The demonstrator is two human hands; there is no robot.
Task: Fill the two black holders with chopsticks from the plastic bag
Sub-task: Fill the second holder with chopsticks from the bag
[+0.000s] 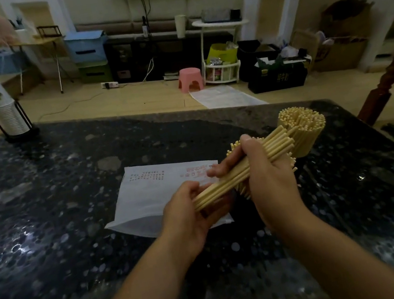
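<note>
Both hands hold one chopstick bundle (241, 170) at frame centre, long axis rising rightward: left hand (188, 211) grips the near end, right hand (261, 164) wraps mid-bundle, filled holder (302, 130) just beyond.

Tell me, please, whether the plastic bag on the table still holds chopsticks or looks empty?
It looks empty: the plastic bag lies flat on the table, no sticks showing through it. Part of it is hidden behind the left hand.
</note>
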